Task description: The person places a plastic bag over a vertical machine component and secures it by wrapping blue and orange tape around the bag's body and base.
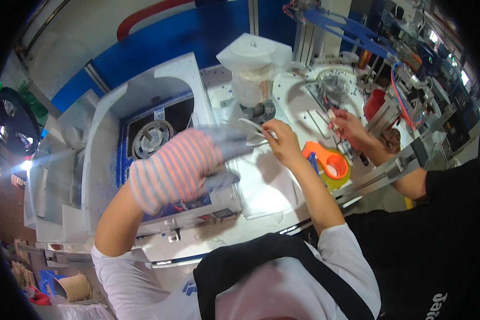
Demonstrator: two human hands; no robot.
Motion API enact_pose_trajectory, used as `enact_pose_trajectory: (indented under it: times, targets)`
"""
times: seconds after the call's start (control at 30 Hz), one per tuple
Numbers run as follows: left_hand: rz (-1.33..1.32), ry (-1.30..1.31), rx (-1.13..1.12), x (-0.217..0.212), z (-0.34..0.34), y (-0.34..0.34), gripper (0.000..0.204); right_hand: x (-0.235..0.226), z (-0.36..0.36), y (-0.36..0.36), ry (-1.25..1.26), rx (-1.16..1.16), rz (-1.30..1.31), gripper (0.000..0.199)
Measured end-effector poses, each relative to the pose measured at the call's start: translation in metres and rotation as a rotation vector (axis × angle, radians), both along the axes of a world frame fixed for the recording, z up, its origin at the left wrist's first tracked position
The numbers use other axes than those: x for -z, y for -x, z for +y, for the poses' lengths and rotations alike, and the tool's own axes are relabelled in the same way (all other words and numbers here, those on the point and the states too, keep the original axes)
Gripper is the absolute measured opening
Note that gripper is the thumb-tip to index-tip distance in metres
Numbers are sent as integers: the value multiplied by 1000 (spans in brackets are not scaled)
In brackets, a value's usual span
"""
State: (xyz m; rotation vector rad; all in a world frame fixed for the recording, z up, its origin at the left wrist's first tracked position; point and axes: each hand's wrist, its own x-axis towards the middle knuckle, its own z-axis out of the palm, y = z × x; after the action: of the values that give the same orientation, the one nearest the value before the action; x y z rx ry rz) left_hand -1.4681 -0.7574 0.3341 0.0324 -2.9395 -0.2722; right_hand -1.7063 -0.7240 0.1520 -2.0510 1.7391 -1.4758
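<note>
My left hand (184, 165) wears a striped orange and grey knit glove with grey fingers. Motion blurs its fingers, but they reach out to the right, with the thumb apart below them, and I make out nothing in the grasp. Bare, my right hand (282, 141) pinches the edge of a thin, pale, round-edged piece (249, 126), whose exact kind I cannot tell. The gloved fingertips are close to that piece; whether they touch it is unclear. Beneath my hands lies a white sheet (266, 186) on the machine top.
Left stands a white open housing (104, 144) with a metal round fixture (153, 140) inside. A lidded cylinder (250, 85) rises behind my hands. To the right are an orange tape dispenser (333, 166), hex keys (319, 124) and a co-worker's hand (352, 130) holding something small and pale.
</note>
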Motion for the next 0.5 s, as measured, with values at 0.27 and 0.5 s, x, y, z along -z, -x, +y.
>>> enact_pose_trajectory:
  times: [0.27,0.5]
  targets:
    - [400,-979,-299,-5,-68,84,22,-162,-19,22,194,-243,-671,12]
    - [621,-603,-641,-33,-184,128,16,-189,-123,69,97,107,-442,12]
